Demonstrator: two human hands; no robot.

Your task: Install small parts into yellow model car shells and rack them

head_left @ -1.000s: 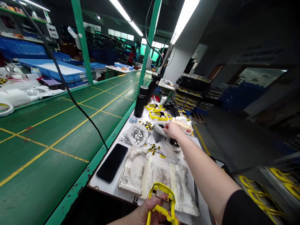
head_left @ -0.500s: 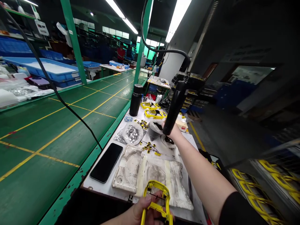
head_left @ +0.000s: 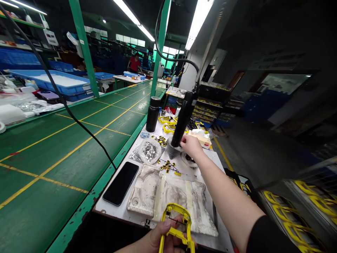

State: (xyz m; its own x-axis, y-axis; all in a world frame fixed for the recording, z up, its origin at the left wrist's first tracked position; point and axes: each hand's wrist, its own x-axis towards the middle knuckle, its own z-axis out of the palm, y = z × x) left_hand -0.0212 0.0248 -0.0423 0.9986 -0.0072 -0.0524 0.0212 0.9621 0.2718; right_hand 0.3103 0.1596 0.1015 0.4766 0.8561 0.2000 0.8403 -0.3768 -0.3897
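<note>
My left hand [head_left: 168, 230] is closed around a yellow plastic frame [head_left: 181, 214] at the lower middle, above the front edge of a worn white moulded fixture [head_left: 173, 193]. A thin dark strip crosses inside the frame. My right hand [head_left: 191, 146] is reached out over the table with fingers pinched together; whatever they hold, if anything, is too small to tell. It is beside the bag of dark small parts [head_left: 172, 151], whose opening is partly hidden by a hanging black powered screwdriver [head_left: 182, 119]. Another bag with dark parts [head_left: 188, 160] lies under my right wrist.
A phone [head_left: 121, 183] lies left of the fixture. Behind it are a bag of shiny metal pieces [head_left: 150, 151], small yellow-black parts [head_left: 170, 167] and a black bottle [head_left: 152, 114]. A green conveyor [head_left: 79, 147] runs along the left. Yellow frames [head_left: 284, 211] fill racks at right.
The hanging screwdriver has swung left, now in front of the bag of dark parts. My right hand shows more fully beside it. My left hand keeps the yellow frame in place.
</note>
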